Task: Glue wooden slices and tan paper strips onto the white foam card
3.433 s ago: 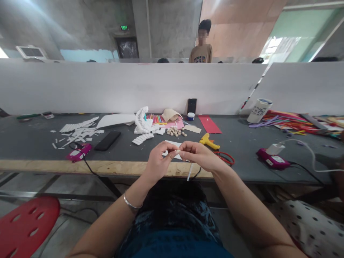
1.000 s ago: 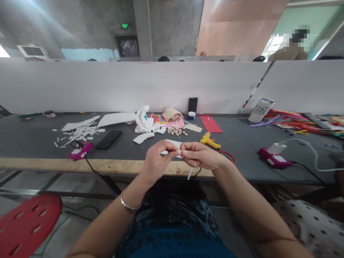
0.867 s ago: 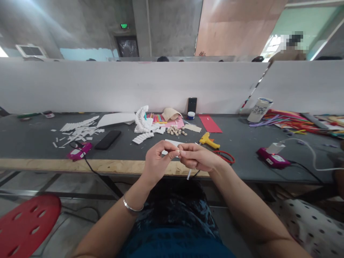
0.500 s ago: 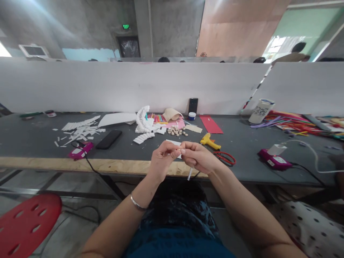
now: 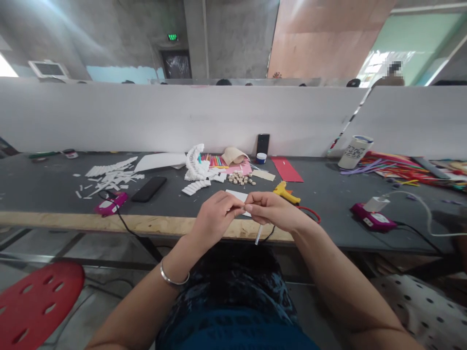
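Observation:
My left hand (image 5: 218, 214) and my right hand (image 5: 272, 210) meet fingertip to fingertip above the front edge of the table. A thin whitish, partly see-through stick (image 5: 258, 235) pokes out below my right hand, whose fingers are closed round it. Thumb and fingers of my left hand pinch together at the right fingertips; whatever lies between them is too small to make out. Under the hands a white sheet (image 5: 238, 195) is partly covered. Just beyond my right hand lies a yellow glue gun (image 5: 286, 193), with a red cable (image 5: 310, 213) beside it.
Small beige pieces (image 5: 241, 179), a ridged white paper piece (image 5: 196, 163) and a red sheet (image 5: 287, 169) lie farther back. To the left are white paper strips (image 5: 109, 180), a black phone (image 5: 149, 189) and a purple power socket (image 5: 111, 204). Another purple socket (image 5: 374, 217) sits right.
My left hand has turned over so its back shows more, and its wrist and bracelet have shifted left and down. My right hand has hardly moved.

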A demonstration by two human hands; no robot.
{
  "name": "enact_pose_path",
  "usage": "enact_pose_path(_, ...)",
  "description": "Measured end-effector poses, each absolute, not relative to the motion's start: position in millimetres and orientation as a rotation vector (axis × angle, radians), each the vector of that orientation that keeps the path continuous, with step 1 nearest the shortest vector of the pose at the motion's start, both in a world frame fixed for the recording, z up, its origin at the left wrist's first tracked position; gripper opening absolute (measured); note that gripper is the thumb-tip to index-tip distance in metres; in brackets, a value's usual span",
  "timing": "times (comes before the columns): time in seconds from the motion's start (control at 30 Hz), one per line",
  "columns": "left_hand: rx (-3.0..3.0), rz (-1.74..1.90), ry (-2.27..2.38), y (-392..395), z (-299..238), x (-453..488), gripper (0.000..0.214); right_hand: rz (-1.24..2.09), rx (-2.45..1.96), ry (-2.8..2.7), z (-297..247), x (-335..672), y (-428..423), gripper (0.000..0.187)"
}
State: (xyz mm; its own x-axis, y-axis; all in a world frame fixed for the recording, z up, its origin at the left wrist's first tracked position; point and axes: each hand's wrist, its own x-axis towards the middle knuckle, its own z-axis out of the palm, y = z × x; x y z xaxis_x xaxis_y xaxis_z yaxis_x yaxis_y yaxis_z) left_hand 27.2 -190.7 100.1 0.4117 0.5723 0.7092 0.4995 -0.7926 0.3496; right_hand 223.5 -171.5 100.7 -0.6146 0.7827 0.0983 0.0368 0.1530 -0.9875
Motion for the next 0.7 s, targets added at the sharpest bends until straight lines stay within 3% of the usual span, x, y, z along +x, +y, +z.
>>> enact_pose_path(0.2,2.158,1.583,0.897,-197.0,93.6,32.6,0.006,1.774,-0.572,-1.761,99.3,226.1,-172.0,0.03)
enact_pose_path(0.5,1.552,1.715,0.653,-185.8,68.6,54.2,0.012,1.756,-0.565,-1.513,96.4,212.9,-177.6,0.031)
enact_pose_path(0.7,2.077,1.493,0.756,-179.6,81.6,39.5,0.01,1.585,-0.715,-1.614,96.5,220.2,-174.4,0.03)
